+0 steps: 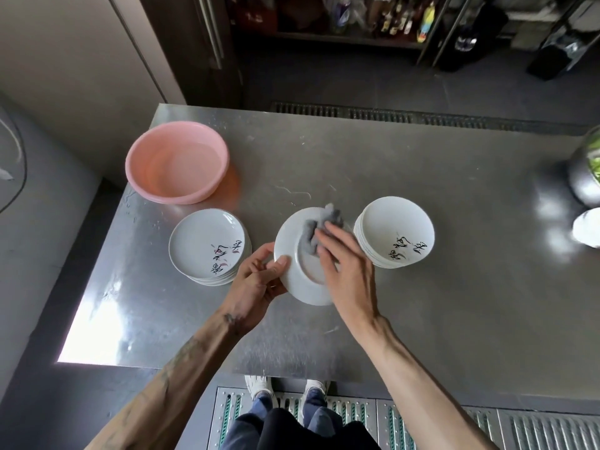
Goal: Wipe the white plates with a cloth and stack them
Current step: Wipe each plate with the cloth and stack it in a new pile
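Steel table (438, 196) on a dark grey floor (324, 79). A long drain grate (389, 116) runs behind it, and a ribbed metal mat (438, 423) lies in front. Shelves (357, 37) of bottles stand at rear, a pale wall (65, 60) at left. Light glares off the table's near-left corner.

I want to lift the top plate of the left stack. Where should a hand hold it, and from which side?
Probably at its near rim, coming from the front. The top plate lies face up and its upturned rim leaves a lip over the plates below, so fingers can slip under with the thumb on top. The pink basin crowds the far side.
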`<state>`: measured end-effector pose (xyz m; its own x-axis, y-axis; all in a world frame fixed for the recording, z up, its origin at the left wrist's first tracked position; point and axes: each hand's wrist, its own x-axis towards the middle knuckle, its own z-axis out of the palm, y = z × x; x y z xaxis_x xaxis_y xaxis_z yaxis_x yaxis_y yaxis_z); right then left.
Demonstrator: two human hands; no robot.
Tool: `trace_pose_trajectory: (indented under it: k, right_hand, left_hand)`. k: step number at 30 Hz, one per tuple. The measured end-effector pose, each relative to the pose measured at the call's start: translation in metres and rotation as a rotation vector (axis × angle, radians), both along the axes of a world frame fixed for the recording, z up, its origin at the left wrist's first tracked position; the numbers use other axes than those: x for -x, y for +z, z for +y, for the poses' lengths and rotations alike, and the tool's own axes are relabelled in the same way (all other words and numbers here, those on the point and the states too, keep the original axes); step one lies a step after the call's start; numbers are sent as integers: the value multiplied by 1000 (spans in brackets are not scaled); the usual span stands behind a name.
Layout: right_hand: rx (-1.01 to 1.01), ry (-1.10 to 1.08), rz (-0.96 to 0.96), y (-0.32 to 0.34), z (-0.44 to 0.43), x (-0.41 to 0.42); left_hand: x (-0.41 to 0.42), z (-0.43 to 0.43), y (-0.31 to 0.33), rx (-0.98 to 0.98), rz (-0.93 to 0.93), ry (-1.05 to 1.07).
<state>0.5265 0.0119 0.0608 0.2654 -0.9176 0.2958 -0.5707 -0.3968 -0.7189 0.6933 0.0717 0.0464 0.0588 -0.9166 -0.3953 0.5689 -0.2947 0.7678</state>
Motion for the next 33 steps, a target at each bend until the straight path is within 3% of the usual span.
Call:
trace_pose_trajectory:
  k: [5,9,13,21,24,28,33]
  right_hand:
    - [52,202,55,1,11,-3]
    - [-13,-9,24,5,-7,-2]
    - [87,194,79,3,14,-2]
    - [-200,-175,-128,8,-33,26]
    - [-138,-221,-109,5,-12,24]
    - [-2,-28,16,9,6,6]
    - [60,246,12,4,35,-5]
  left_hand:
    - [-2,1,0,4,7,27]
    - [0,2,1,-27,14,45]
    - [1,2,4,-14,15,60]
    - [-4,7,5,-14,-12,55]
    - [-4,7,6,-16,-3,54]
    - [1,3,5,-15,-1,49]
    - [-3,4,2,8,49,91]
